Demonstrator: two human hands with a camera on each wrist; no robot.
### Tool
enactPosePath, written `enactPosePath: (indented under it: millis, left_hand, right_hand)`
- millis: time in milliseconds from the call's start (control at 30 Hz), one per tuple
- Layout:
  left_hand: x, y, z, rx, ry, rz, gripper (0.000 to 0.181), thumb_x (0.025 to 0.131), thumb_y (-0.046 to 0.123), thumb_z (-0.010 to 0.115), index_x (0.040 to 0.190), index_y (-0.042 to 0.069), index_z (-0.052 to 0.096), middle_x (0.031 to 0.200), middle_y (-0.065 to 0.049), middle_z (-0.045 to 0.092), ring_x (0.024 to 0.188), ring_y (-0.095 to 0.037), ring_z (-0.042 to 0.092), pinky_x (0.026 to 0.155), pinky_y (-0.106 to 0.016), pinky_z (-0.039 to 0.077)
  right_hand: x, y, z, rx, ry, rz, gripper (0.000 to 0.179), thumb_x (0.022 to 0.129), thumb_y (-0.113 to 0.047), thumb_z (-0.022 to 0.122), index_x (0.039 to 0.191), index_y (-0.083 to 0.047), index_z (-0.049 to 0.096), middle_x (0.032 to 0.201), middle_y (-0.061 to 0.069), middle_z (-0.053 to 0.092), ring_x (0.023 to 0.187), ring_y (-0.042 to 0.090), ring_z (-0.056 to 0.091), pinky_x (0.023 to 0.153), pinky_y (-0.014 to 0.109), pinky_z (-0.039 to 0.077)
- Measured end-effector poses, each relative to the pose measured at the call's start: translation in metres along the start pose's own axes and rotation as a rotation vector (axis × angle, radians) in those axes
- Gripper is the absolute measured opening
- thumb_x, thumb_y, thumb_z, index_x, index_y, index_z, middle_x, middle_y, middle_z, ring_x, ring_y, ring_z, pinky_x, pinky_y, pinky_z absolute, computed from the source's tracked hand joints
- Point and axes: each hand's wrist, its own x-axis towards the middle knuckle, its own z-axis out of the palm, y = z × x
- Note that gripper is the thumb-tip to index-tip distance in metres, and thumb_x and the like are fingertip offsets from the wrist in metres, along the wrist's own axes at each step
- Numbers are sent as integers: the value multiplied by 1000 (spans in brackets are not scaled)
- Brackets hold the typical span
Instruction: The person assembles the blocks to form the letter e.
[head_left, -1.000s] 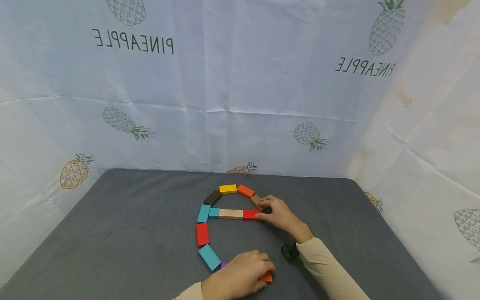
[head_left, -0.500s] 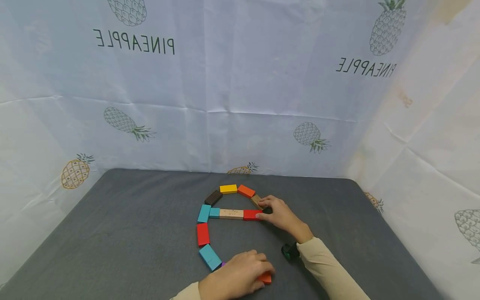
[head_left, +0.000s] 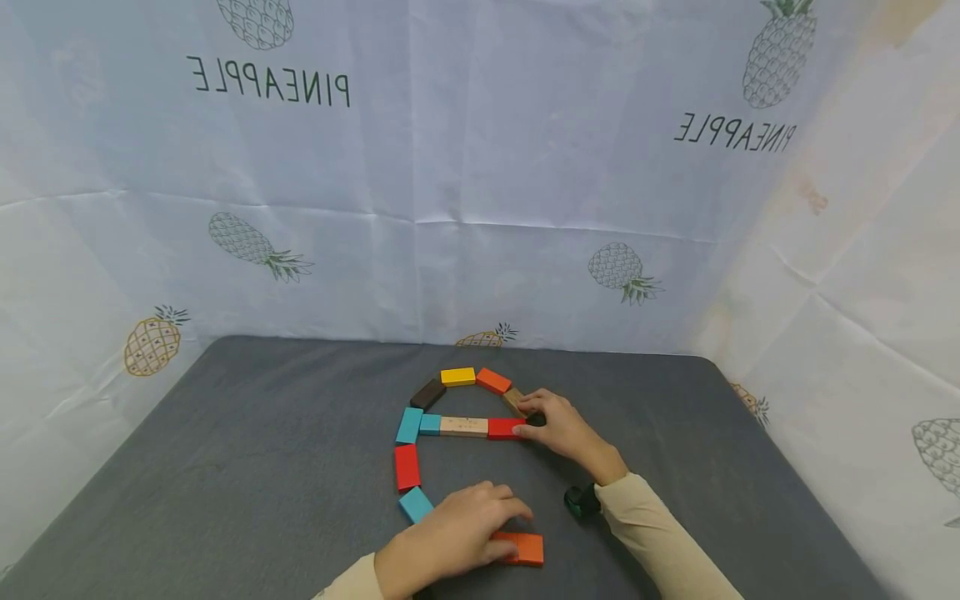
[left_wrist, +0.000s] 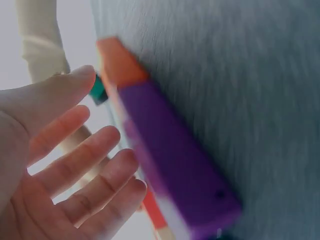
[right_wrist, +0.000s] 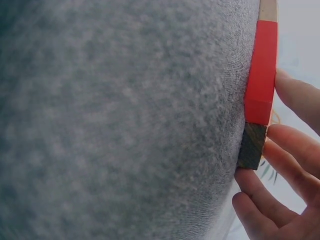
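Observation:
My left hand [head_left: 457,529] hovers over the near end of a curved row of wooden blocks, its fingers spread and apart from the blocks. Beside it in the left wrist view lie a purple block [left_wrist: 175,155] and an orange block [left_wrist: 122,62], end to end. My right hand [head_left: 566,429] rests at the right end of the straight middle row. Its thumb touches the red block [right_wrist: 261,70], and its fingertips touch the dark block [right_wrist: 252,145] joined to it. By the fingertips in the head view lies a brown block [head_left: 513,402], partly covered.
The row runs up the left through a blue block [head_left: 416,504], a red block [head_left: 407,467] and a dark brown block [head_left: 428,394] to a yellow block [head_left: 457,377]. A black-green wrist device [head_left: 582,502] hangs below my right wrist. Grey cloth covers the table [head_left: 285,467].
My left hand has let go of the orange block at the near end and moved up and left, uncovering more orange. My right hand stays at the middle row.

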Motion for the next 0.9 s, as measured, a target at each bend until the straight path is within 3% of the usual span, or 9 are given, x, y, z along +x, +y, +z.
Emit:
enactPosePath:
  millis: [233,300,500,900]
  left_hand:
    - [-8,-10,-16,-12,32,-96,32,88,30,76,120,23,70,107,9,67,93,-2,57,81,-25,53]
    - [-9,-10,-16,5,30,-95,33,88,31,76,119,23,71,106,9,68,92,-2,57,82,-24,53]
    - [-7,-4,-1,46,-9,-2,32,89,33,75,118,23,71,104,13,68,84,3,51,76,-17,48]
    - [-1,5,13,107,1,134,31,89,32,75,118,25,69,102,14,66,83,4,49,77,-14,47]
  right_hand:
    - [2,1,1,-3,-18,51,43,86,-25,78,121,-2,70,123,11,64,117,32,59,101,52,48]
    - [2,1,1,-7,-22,52,43,86,-25,78,121,-2,70,123,11,63,117,32,58,102,52,47]
    - [2,-1,0,2,-22,59,43,86,-25,78,121,-2,70,125,11,63,118,32,58,102,52,47]
    - [1,0,0,10,-18,46,43,87,-24,78,123,-2,69,122,11,64,113,31,61,97,50,50]
